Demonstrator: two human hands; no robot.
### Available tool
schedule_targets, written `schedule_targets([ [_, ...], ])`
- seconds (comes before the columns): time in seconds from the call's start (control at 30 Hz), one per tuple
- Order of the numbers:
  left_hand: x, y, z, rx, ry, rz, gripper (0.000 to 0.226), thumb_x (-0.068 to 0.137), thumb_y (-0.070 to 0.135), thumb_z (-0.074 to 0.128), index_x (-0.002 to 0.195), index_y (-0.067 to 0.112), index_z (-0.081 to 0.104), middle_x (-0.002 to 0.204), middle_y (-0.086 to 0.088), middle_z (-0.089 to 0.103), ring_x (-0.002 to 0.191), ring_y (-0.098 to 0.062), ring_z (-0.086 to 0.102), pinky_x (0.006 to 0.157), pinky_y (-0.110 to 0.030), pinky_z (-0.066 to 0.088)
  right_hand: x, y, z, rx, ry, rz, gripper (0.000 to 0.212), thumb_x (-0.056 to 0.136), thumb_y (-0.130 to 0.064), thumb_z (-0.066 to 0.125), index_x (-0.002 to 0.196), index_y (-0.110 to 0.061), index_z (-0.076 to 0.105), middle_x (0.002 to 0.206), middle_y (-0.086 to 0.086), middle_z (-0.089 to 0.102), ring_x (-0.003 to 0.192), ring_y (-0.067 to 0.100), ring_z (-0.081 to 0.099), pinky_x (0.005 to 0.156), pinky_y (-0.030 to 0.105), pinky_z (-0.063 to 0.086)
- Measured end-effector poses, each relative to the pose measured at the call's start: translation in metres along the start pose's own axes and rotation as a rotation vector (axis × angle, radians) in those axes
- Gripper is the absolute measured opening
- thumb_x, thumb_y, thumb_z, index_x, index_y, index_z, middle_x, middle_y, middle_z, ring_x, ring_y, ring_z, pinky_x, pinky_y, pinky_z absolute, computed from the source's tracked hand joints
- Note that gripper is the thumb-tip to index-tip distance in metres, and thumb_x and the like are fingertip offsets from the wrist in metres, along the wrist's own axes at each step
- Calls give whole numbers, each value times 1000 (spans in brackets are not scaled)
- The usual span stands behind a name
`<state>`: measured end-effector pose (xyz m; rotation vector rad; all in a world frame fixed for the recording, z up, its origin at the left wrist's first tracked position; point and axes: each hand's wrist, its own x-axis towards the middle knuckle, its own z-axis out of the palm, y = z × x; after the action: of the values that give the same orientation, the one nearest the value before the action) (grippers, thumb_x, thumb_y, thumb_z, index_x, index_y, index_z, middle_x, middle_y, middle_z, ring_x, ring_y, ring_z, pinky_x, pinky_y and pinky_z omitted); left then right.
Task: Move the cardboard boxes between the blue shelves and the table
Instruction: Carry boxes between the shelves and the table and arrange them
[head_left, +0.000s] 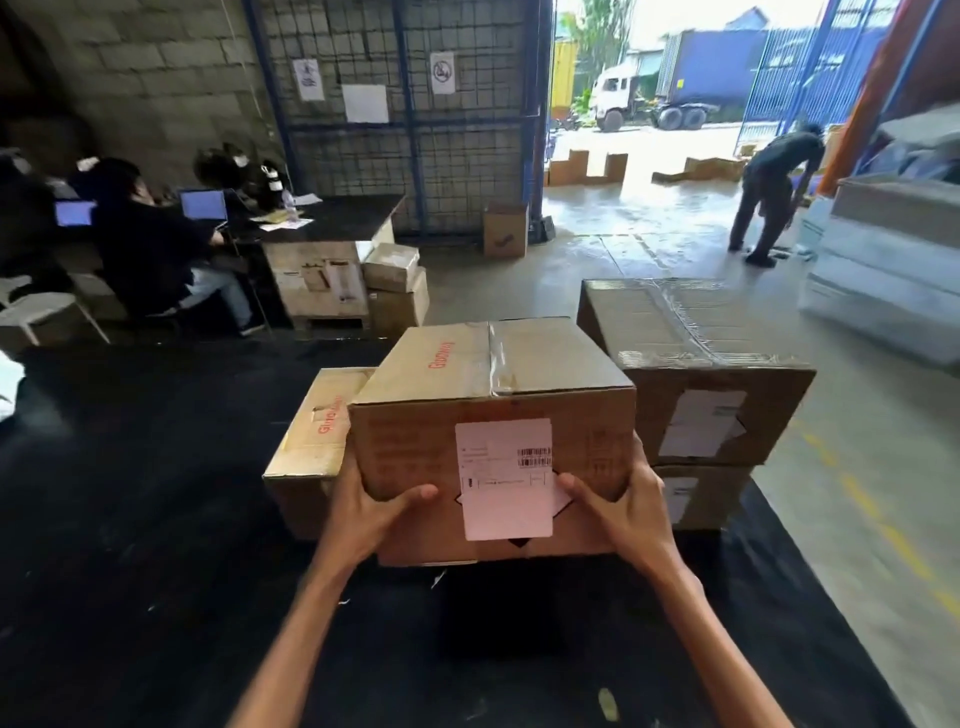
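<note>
Gripping cardboard box (491, 415) by lower corners, left hand (363, 512) and right hand (628, 512) both clasping it. Box hovering, seemingly just above black table (156, 519), between low box (317, 431) and wrapped stack (696, 374). Likely setting down or lifting off. Next move needing level hold, clearing both neighbours.

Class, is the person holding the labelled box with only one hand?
No, the left hand and the right hand both grip the labelled box.

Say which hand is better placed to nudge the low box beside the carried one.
Left. The left hand grips the carried box right beside the low box; the right hand is on the far side, by the taller stack.
</note>
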<state>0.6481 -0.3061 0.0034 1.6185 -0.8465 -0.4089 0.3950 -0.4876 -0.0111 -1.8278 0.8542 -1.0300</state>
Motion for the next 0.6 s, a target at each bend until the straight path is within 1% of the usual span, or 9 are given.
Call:
schedule_targets([
  [0.1, 8, -12, 13, 23, -17, -28, 112, 50, 55, 95, 146, 39, 39, 133, 10, 64, 126, -10, 59, 106, -48, 50, 4, 21, 1, -9, -3, 36, 104, 68, -68, 82, 151, -26, 36, 123, -8, 69, 114, 7, 67, 98, 44, 57],
  [0.17, 17, -19, 19, 28, -20, -32, 113, 51, 53, 95, 147, 38, 38, 133, 10, 64, 127, -10, 58, 107, -45, 50, 9, 32, 2, -4, -7, 49, 106, 68, -69, 82, 153, -29, 33, 127, -8, 67, 117, 8, 65, 99, 45, 57],
  [0.23, 27, -25, 26, 14, -28, -35, 109, 52, 47, 97, 145, 38, 39, 131, 13, 65, 122, 0, 60, 103, -34, 52, 16, 37, 4, -29, -2, 42, 108, 70, -67, 82, 156, -30, 28, 132, -6, 65, 121, 8, 62, 103, 45, 55],
  [0.3, 35, -28, 38, 20, -33, -30, 100, 58, 36, 98, 137, 49, 38, 127, 22, 62, 117, 12, 58, 97, -16, 50, 23, 40, 5, -82, 31, 19, 110, 73, -62, 82, 159, -28, 22, 140, -1, 59, 128, 10, 56, 109, 43, 50],
  [0.33, 40, -30, 43, 22, -29, -27, 98, 59, 31, 95, 135, 50, 37, 126, 25, 60, 115, 16, 56, 93, -9, 48, 26, 41, 6, -108, 55, 4, 112, 75, -58, 83, 161, -27, 17, 145, 2, 55, 132, 11, 53, 112, 42, 47],
  [0.4, 47, -36, 53, 19, -13, -35, 100, 61, 22, 94, 141, 38, 36, 127, 25, 58, 114, 20, 54, 90, -2, 44, 33, 45, 7, -159, 87, -44, 118, 77, -48, 84, 163, -29, 6, 157, 6, 44, 142, 16, 44, 116, 39, 41],
  [0.47, 55, -45, 59, 22, 5, -55, 104, 62, 16, 94, 147, 24, 34, 128, 22, 57, 113, 22, 53, 90, 0, 42, 41, 51, 10, -220, 93, -111, 124, 78, -40, 85, 163, -28, -4, 168, 5, 23, 154, 21, 27, 120, 42, 35],
  [0.53, 63, -53, 65, 42, 24, -75, 101, 61, 12, 95, 144, 20, 37, 127, 18, 58, 111, 23, 53, 90, 1, 42, 48, 57, 15, -285, 110, -154, 127, 79, -38, 85, 163, -22, -9, 172, 1, 4, 158, 21, 10, 122, 48, 32],
  [0.6, 73, -60, 71, 69, 47, -85, 94, 60, 7, 95, 135, 22, 40, 126, 11, 59, 109, 17, 57, 91, -1, 42, 55, 61, 19, -390, 147, -188, 131, 78, -38, 86, 162, -14, -12, 172, 3, -8, 158, 25, -2, 123, 55, 25],
])
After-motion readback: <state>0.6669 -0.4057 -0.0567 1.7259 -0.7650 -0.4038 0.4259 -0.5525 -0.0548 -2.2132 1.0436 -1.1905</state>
